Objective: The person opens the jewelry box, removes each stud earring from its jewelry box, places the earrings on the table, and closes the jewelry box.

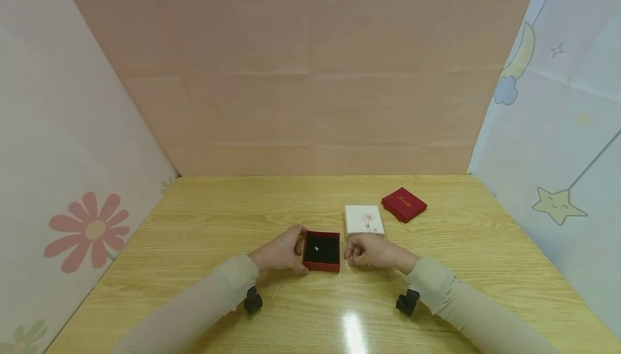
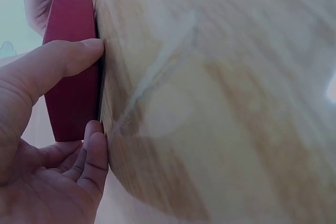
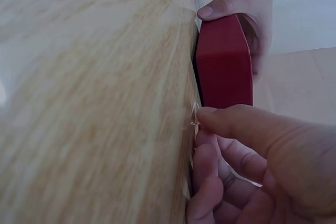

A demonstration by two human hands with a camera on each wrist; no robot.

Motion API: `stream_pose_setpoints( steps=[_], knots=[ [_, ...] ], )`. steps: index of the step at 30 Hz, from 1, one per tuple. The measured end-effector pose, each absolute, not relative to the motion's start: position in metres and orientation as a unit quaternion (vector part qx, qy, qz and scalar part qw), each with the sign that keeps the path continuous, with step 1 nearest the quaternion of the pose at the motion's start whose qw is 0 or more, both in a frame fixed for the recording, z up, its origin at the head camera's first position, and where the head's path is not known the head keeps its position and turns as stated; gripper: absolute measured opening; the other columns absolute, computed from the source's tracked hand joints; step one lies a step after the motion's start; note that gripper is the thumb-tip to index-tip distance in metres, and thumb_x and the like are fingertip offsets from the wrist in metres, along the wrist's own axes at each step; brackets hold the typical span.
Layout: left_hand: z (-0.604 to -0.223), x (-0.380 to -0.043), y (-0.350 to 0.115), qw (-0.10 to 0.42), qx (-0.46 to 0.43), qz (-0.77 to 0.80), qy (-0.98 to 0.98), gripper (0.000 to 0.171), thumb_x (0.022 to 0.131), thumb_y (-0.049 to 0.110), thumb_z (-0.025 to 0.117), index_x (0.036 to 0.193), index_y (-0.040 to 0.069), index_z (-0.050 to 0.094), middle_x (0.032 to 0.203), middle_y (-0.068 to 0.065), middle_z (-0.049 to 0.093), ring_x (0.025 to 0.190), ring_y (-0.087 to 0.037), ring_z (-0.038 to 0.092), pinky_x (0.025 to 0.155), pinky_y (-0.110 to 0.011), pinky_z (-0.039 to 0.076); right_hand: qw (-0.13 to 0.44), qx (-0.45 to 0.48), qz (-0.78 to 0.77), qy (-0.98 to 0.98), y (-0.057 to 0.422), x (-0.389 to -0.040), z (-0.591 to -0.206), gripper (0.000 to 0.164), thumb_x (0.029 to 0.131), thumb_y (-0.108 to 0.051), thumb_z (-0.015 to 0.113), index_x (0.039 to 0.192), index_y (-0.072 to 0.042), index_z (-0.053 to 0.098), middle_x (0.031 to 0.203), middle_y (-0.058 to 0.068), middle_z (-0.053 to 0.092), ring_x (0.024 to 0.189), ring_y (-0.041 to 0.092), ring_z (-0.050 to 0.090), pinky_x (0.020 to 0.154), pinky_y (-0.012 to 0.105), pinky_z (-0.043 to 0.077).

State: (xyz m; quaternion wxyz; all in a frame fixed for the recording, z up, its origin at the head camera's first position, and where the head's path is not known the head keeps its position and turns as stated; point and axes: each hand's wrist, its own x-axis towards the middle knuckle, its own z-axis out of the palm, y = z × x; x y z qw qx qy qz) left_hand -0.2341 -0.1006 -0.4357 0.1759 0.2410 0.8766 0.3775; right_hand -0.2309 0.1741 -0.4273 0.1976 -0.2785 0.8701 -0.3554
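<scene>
- Streak [image 1: 278, 286] of something pale lies on the table [image 1: 228, 203] nearest you, left of the box; you cannot tell film from glare.
- Your left hand [image 1: 280, 250] grips the box [image 1: 321, 267] at its left end, thumb at the near corner, fingers at the side and far corner. The box sits open on the table between your hands.
- Your right hand [image 1: 372, 251] pinches a trinket [image 3: 196, 115] between thumb and fingers, just beside the box's right wall.
- Judge the trinket as very light, hard and slippery, easy to bend or drop; hold it by its edge with the fingertips, without squeezing.
- The box looks like light, stiff card: steady it low on its walls, since a hard press could dent them or slide it.
- Inside, the black pad [image 1: 327, 257] seems soft, and a small silvery star [image 1: 317, 248] lies on it, left of the middle.
- Beyond your right hand is the white box [image 1: 360, 217], flower on top; farther and to the right, near it, lies the red lid [image 1: 404, 205] with gold lettering.
- Only the head view shows pad, star, white box and lid. The right wrist view shows the pinch and the trinket's thin, shiny lines; the left wrist view shows your thumb flat along the near wall, the trinket out of sight.
</scene>
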Motion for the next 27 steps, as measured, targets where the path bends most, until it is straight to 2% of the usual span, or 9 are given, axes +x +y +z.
stream_pose_setpoints(
  steps=[15, 21, 27],
  knots=[
    [-0.435, -0.235, -0.100, 0.177, 0.243, 0.369, 0.879, 0.084, 0.067, 0.008, 0.088, 0.134, 0.000, 0.038, 0.113, -0.006, 0.049, 0.085, -0.017, 0.047, 0.069, -0.027, 0.042, 0.212, -0.278, -0.369, 0.861, 0.176, -0.231, -0.428, 0.009, 0.088, -0.008, 0.068, 0.095, -0.004, 0.063, 0.077, 0.001, 0.063, 0.063, 0.006, 0.049, 0.056, 0.019, 0.041],
    [-0.435, -0.235, -0.100, 0.178, 0.246, 0.370, 0.878, 0.085, 0.067, 0.008, 0.088, 0.135, -0.001, 0.038, 0.112, -0.006, 0.050, 0.085, -0.017, 0.047, 0.068, -0.027, 0.042, 0.223, -0.300, -0.364, 0.853, 0.175, -0.227, -0.412, 0.008, 0.091, -0.012, 0.064, 0.098, -0.008, 0.063, 0.086, 0.000, 0.065, 0.074, 0.011, 0.057, 0.064, 0.024, 0.047],
    [-0.435, -0.236, -0.101, 0.175, 0.245, 0.366, 0.881, 0.087, 0.067, 0.010, 0.088, 0.136, -0.002, 0.037, 0.109, -0.006, 0.051, 0.086, -0.017, 0.049, 0.069, -0.027, 0.044, 0.206, -0.347, -0.392, 0.827, 0.161, -0.227, -0.386, 0.018, 0.095, -0.020, 0.062, 0.103, -0.004, 0.062, 0.093, 0.004, 0.065, 0.082, 0.014, 0.060, 0.073, 0.027, 0.051]
  ],
)
